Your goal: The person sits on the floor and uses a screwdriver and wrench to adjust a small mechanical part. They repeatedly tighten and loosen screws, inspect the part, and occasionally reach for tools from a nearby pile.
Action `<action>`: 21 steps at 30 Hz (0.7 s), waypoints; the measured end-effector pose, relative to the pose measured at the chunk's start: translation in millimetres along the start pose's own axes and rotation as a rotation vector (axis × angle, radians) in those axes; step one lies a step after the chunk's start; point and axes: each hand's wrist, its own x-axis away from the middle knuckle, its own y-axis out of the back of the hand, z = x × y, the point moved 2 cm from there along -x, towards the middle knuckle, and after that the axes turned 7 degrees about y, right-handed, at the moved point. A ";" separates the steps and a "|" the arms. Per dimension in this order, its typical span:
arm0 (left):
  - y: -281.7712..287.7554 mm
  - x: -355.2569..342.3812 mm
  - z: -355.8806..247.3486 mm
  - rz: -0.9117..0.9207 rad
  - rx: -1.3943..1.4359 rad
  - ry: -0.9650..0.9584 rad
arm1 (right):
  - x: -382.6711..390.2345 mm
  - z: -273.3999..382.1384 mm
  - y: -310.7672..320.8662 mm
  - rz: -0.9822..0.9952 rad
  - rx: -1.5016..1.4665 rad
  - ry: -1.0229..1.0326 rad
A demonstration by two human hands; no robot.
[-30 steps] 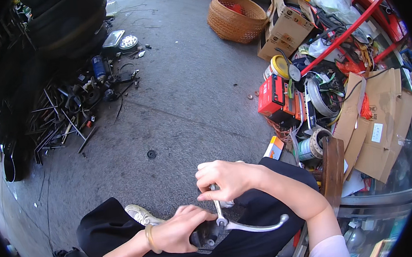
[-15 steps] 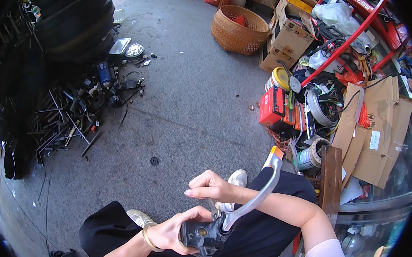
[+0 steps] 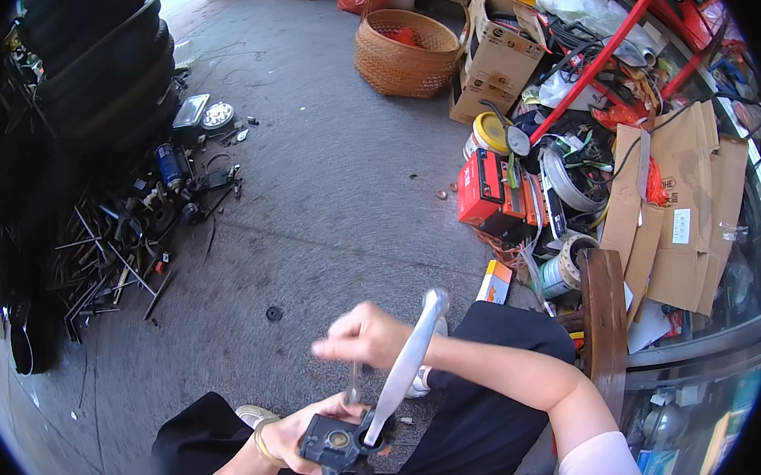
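Note:
Low over my lap, my left hand (image 3: 291, 433) is closed around the black housing (image 3: 328, 445) of a brake lever assembly. Its silver lever (image 3: 407, 368) sticks up and to the right, passing in front of my right wrist. My right hand (image 3: 367, 336) is curled into a fist above the housing. From under that fist a thin metal tool (image 3: 354, 385) runs down toward the assembly; its kind and its lower tip cannot be made out.
Loose tools (image 3: 115, 252) lie heaped at left by stacked tires (image 3: 104, 81). To the right stand a red battery (image 3: 482, 188), a yellow-lidded bucket (image 3: 487, 136), flattened cardboard (image 3: 695, 210) and a wooden bench end (image 3: 605, 317). A wicker basket (image 3: 406, 63) sits farther off.
The brake lever assembly has shifted left, and its lever now points more steeply upward. My right fist has moved slightly left and up. The whole view has turned a little.

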 end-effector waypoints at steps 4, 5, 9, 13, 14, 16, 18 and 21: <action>2.6 1.7 9.9 0.240 0.044 -0.020 | -2.3 2.4 52.4 -0.359 0.002 -0.171; 3.8 5.3 11.5 0.220 0.063 -0.041 | -1.8 4.4 57.2 -0.364 0.022 -0.231; -7.9 4.7 0.6 0.182 0.358 -0.191 | 13.3 23.1 48.1 -0.326 0.024 -0.139; -3.9 13.0 -3.9 0.088 0.497 -0.330 | 36.3 29.0 22.3 -0.370 -0.014 0.241; -2.3 15.5 -3.9 0.093 0.536 -0.371 | 37.3 30.8 16.5 -0.369 -0.021 0.358; 0.6 16.2 -9.5 0.081 0.575 -0.396 | 40.7 49.1 13.0 -0.264 0.170 0.403; 1.4 16.2 -12.0 0.067 0.583 -0.406 | 41.6 57.4 5.7 -0.268 0.292 0.405; -2.7 12.7 -16.1 0.040 0.587 -0.392 | 44.4 53.5 1.2 -0.291 0.290 0.288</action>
